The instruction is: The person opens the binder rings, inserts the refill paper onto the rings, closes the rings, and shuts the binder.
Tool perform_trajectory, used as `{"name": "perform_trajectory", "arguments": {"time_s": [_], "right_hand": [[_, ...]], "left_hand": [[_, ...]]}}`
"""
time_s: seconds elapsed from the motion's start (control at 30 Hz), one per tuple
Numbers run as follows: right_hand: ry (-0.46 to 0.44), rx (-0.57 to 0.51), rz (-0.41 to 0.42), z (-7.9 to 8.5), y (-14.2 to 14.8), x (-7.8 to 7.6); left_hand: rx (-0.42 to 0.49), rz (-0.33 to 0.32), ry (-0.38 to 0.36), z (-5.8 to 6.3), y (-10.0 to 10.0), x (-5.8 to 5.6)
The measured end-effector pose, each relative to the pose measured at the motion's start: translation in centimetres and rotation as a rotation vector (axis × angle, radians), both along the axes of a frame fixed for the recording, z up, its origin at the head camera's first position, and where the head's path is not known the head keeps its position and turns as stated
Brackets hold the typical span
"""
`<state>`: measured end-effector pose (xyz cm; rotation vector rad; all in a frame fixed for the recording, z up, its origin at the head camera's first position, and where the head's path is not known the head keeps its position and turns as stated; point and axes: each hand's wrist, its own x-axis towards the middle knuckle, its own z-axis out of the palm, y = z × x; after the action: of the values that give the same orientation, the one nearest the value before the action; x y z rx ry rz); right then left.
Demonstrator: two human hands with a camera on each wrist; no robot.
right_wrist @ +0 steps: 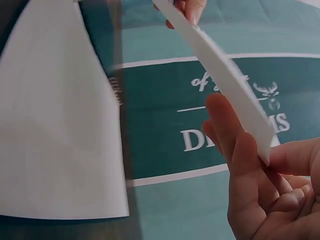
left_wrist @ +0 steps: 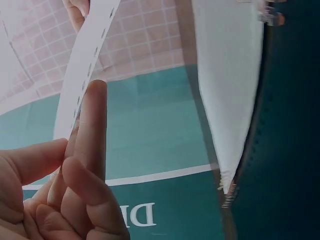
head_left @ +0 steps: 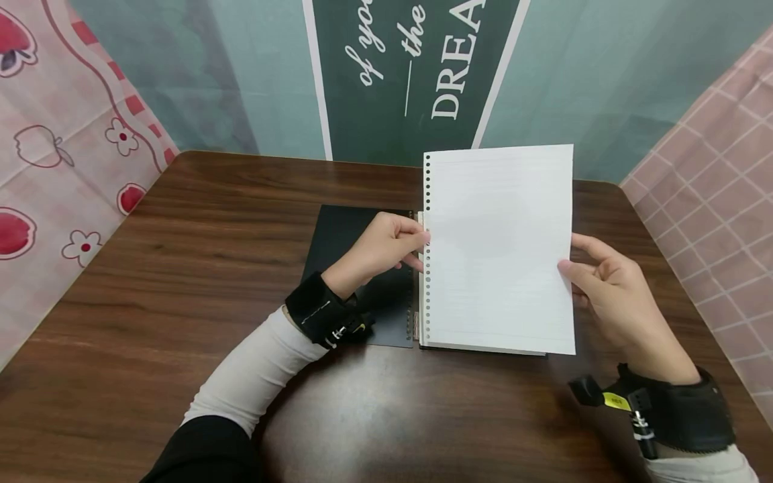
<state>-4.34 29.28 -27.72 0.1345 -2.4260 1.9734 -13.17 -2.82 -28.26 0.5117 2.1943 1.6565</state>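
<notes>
A white lined sheet of loose-leaf paper (head_left: 501,248), punched with holes down its left edge, is held up over an open black ring binder (head_left: 386,315). My left hand (head_left: 386,245) pinches the punched edge between thumb and fingers. On the opposite edge, my right hand (head_left: 610,288) pinches the sheet the same way. Both wrist views show a gap between the raised sheet and the paper stack (right_wrist: 60,125) lying in the binder. The binder's metal rings (left_wrist: 227,195) show at the end of its spine in the left wrist view. From the head, the sheet hides most of the stack.
The binder lies on a dark wooden table (head_left: 151,302). Behind it hangs a teal cloth (head_left: 241,87) with white lettering. A fruit-patterned cloth (head_left: 60,168) borders the left side, and a pink checked cloth (head_left: 712,215) borders the right.
</notes>
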Motion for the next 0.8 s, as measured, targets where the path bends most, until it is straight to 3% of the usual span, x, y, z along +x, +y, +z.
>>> {"name": "perform_trajectory", "arguments": {"time_s": [0.27, 0.53, 0.8], "right_hand": [[-0.101, -0.071, -0.004, -2.2, 0.3, 0.2], [-0.109, -0.096, -0.046, -2.6, 0.3, 0.0], [-0.139, -0.101, -0.046, -2.8, 0.3, -0.2]], "left_hand": [[-0.02, -0.027, 0.005, -1.2, 0.4, -0.4], [0.05, 0.003, -0.008, -1.9, 0.7, -0.4], [0.005, 0.014, 0.032, -2.2, 0.7, -0.6]]}}
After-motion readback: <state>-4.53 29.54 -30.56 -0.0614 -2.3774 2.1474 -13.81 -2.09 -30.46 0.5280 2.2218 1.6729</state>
